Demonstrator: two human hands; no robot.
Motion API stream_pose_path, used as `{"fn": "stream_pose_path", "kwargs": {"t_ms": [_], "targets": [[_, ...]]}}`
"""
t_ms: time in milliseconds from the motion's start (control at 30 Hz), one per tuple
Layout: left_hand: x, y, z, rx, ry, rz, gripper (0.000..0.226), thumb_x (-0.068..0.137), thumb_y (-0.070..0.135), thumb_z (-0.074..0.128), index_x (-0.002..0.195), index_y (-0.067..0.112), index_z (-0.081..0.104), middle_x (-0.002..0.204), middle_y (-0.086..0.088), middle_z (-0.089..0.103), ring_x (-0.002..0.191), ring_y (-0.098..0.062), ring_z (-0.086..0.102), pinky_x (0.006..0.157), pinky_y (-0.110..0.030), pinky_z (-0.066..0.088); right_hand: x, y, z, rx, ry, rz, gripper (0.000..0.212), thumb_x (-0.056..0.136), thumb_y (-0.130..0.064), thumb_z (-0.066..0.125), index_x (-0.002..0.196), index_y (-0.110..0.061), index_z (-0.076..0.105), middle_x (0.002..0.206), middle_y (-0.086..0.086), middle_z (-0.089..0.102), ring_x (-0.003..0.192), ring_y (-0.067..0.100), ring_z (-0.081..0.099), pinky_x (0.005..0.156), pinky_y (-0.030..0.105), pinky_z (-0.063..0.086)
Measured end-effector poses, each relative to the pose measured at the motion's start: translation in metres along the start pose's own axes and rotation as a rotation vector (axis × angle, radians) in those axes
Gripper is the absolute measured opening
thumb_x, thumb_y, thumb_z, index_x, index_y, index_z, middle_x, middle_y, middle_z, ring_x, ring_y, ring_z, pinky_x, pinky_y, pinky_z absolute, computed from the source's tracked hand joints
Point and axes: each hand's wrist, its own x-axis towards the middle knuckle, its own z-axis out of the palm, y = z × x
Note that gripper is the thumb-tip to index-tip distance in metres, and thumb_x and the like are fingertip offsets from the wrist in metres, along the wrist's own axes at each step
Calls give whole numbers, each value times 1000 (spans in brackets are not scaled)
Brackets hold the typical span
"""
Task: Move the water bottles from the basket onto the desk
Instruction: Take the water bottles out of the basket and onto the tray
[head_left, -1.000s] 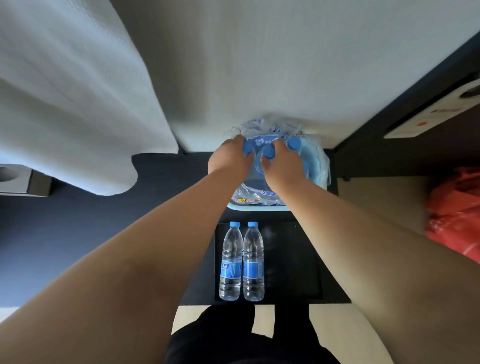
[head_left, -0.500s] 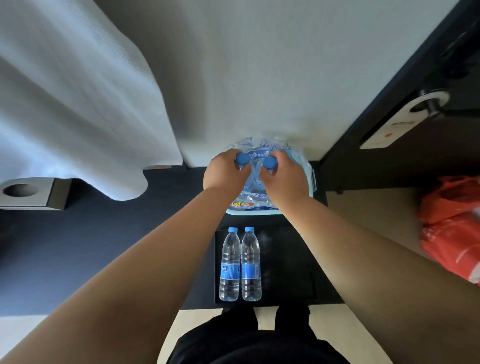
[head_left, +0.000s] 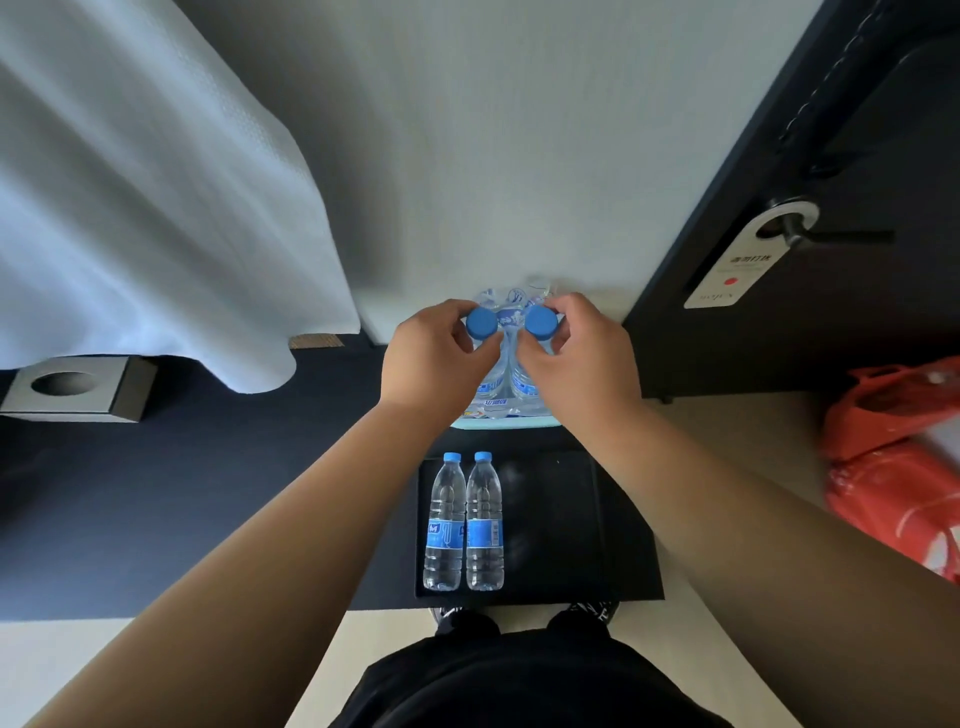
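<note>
Water bottles (head_left: 463, 525), a pair, lie side by side on black tray (head_left: 571, 519), caps pointing away. Beyond: basket (head_left: 504, 423). Above it, left hand (head_left: 431, 358) clamps left bottle (head_left: 481, 322) and right hand (head_left: 582, 358) clamps right bottle (head_left: 541, 323), both upright. Free counter (head_left: 260, 519) lies nearer the body, so the carry likely comes back toward it.

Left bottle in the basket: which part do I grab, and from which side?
Take the left bottle by its neck, just under the blue cap, coming from above. It stands upright with the cap topmost, while its body is crowded by the right bottle and plastic wrap in the basket. The left hand pinches it there.
</note>
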Motion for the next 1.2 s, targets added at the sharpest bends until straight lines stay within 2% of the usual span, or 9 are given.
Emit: {"fn": "stream_pose_path", "kwargs": {"t_ms": [200,367,467,633,800,900,967,1133,1200], "targets": [[-28,11,-5,16,15,62,14,80,42,74,92,36,70,66,8,60,65,-13,59,55,-24,48,-28,7,-16,1,-56,-11,30,89,-35,80,108,-15,67,74,-9,65,64,17,63,62,43,58],[-46,5,8,20,-9,17,13,79,43,72,88,35,69,61,9,57,59,-11,56,53,-24,47,-48,19,-16,-28,-84,10,27,87,-36,81,100,-18,66,62,-11,56,57,14,57,52,31,47],[-56,-9,22,31,-97,-50,15,79,44,73,89,33,70,60,9,57,56,-8,53,54,-23,45,-58,34,-8,-71,-156,37,24,88,-38,79,98,-20,66,63,-8,58,57,16,59,53,37,52],[-80,-41,51,3,-257,-194,14,81,41,74,92,33,71,62,10,60,58,-5,55,57,-24,49,-74,71,9,-127,-276,114,20,87,-36,79,96,-22,68,69,-9,65,62,12,64,58,40,57],[-95,-67,81,20,-396,-324,11,82,41,72,84,33,66,67,12,61,59,-3,55,57,-21,40,-87,105,28,-161,-404,202,15,86,-31,77,93,-21,69,74,-8,69,68,11,66,62,39,58],[-95,-79,101,64,-476,-360,13,84,42,71,82,31,64,69,10,62,61,-6,57,55,-23,41,-91,125,40,-166,-444,298,12,85,-30,76,91,-25,67,71,-8,68,66,9,66,60,37,58],[-95,-87,115,106,-549,-392,14,86,43,70,85,30,64,72,8,64,65,-12,62,57,-27,48,-95,138,49,-170,-487,336,10,85,-28,75,89,-22,68,71,-6,68,67,13,67,62,40,60],[-93,-110,147,183,-627,-459,23,93,45,66,94,22,64,79,1,66,69,-16,64,57,-29,49,-88,161,70,-157,-524,430,10,85,-29,77,90,-22,71,73,-9,69,68,8,66,58,25,50],[-89,-119,156,242,-683,-454,29,94,47,64,94,18,64,82,-2,67,71,-19,64,60,-32,51,-81,169,77,-146,-555,469,10,86,-30,77,86,-22,73,70,-7,70,67,10,67,55,27,48]]}}
